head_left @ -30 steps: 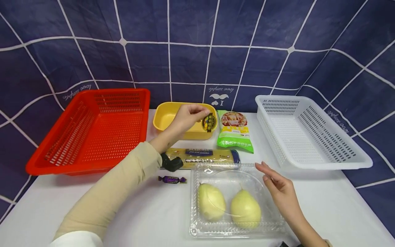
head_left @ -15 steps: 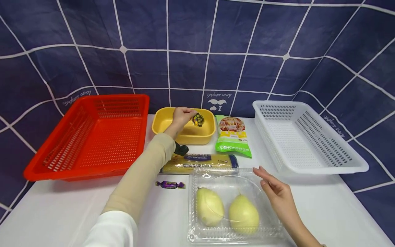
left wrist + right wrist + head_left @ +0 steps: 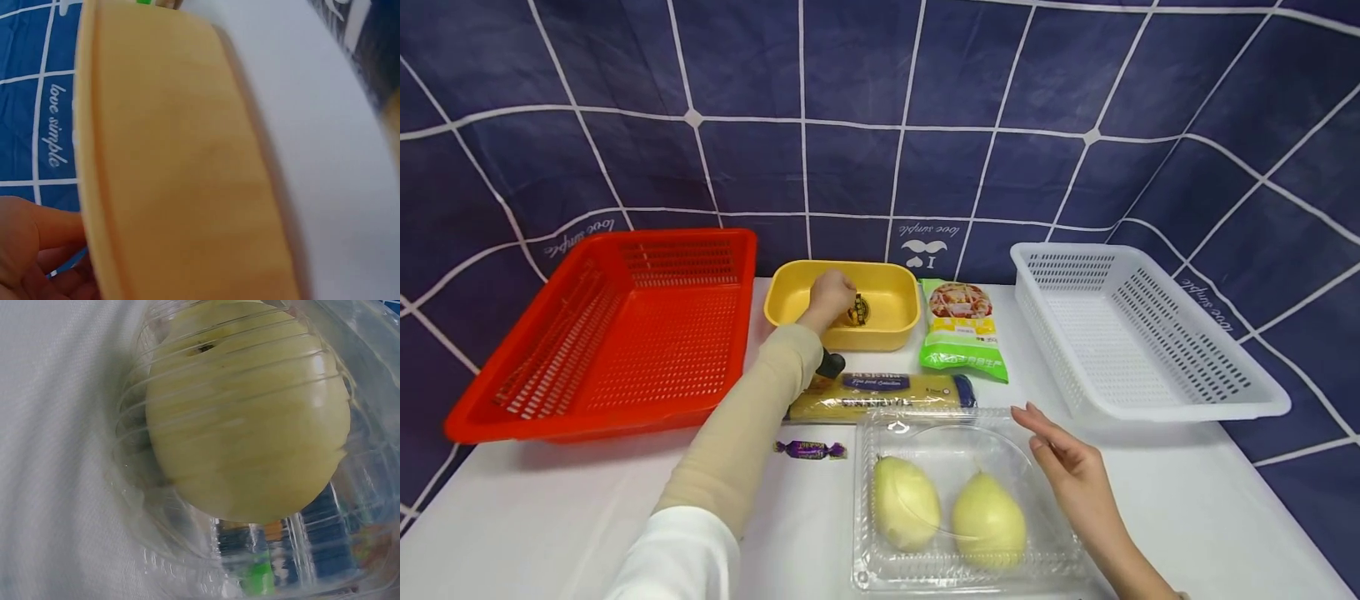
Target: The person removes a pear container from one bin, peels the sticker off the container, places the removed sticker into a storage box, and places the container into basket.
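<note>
My left hand (image 3: pixel 832 297) reaches over the near side of the yellow tub (image 3: pixel 891 337) and pinches a round black-and-gold label (image 3: pixel 859 310) inside it; the fingertips are hidden in the head view. In the left wrist view, the tub's wall (image 3: pixel 181 156) covers part of the curled left hand (image 3: pixel 37 250). My right hand (image 3: pixel 1075 475), fingers fairly straight, rests at the right side of a clear plastic clamshell box (image 3: pixel 947 421). Two pale yellow pears, the left pear (image 3: pixel 906 504) and the right pear (image 3: pixel 988 521), lie inside that box.
A red basket (image 3: pixel 677 333) stands at the left, a white basket (image 3: pixel 1150 408) at the right. Beside the tub lies a green-and-yellow food packet (image 3: pixel 962 329). A spaghetti pack (image 3: pixel 887 396) lies behind the box, and a purple wrapped candy (image 3: pixel 810 450) sits to its left.
My left hand has moved left and down into the yellow tub with the label. The right hand has stayed beside the clear box. The head view has tilted slightly.
</note>
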Demonstrator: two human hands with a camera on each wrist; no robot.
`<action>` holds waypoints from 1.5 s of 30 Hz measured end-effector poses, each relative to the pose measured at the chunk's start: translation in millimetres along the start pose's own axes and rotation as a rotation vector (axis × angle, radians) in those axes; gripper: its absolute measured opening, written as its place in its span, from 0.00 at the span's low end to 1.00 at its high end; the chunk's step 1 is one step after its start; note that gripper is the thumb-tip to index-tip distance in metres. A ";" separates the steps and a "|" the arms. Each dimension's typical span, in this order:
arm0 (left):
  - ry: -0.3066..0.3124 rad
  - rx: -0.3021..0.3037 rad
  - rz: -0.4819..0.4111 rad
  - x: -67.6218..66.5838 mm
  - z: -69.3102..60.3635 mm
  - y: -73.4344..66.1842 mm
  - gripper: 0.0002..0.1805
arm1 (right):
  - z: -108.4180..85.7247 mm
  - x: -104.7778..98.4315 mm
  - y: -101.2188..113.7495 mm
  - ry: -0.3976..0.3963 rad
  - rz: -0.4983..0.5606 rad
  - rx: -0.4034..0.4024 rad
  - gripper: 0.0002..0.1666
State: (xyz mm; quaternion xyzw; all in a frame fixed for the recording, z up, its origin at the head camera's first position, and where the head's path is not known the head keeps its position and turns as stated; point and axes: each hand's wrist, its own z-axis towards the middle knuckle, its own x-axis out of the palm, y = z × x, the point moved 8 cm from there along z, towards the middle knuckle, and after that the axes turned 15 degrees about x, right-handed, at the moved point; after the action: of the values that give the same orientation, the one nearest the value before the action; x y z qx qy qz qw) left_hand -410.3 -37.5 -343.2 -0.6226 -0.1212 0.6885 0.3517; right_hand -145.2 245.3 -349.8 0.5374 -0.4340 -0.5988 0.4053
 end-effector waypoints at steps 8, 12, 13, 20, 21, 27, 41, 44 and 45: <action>0.135 0.002 0.142 -4.1 -0.3 -4.6 0.15 | 2.2 -1.7 -2.1 0.006 0.004 0.010 0.17; 0.182 -0.022 0.118 2.1 -0.8 3.3 0.11 | 3.2 -1.3 -5.1 0.005 0.001 0.020 0.17; 0.189 -0.027 0.095 4.2 -0.7 5.6 0.16 | 3.3 -1.2 -5.8 0.004 -0.003 0.023 0.17; 0.167 0.018 -0.033 4.5 -5.0 1.9 0.25 | 2.3 -0.6 -8.6 0.011 -0.007 0.032 0.17; 0.154 0.049 -0.056 2.4 -7.0 -3.4 0.24 | 1.9 -0.9 -8.4 0.013 -0.008 0.032 0.17; 0.055 0.281 -0.288 -27.7 -41.8 -62.3 0.21 | 1.6 -3.4 -6.8 0.037 -0.014 0.049 0.19; 0.056 0.482 -0.337 -16.2 -220.8 -84.1 0.26 | -7.4 -1.1 -4.1 0.063 0.017 0.013 0.24; 0.104 0.446 -0.394 -1.5 -248.1 -73.4 0.34 | -12.8 -3.4 -9.2 0.071 -0.026 0.038 0.29; 0.130 0.425 -0.446 4.0 -254.6 -70.1 0.37 | -13.9 -4.2 -12.5 0.079 -0.033 0.065 0.31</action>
State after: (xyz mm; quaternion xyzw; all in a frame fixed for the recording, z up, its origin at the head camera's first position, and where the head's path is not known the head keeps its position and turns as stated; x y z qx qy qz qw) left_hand -146.9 -53.3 -353.6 -0.5360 -0.0856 0.5630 0.6232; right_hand -131.2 251.8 -361.1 0.5805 -0.4279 -0.5692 0.3948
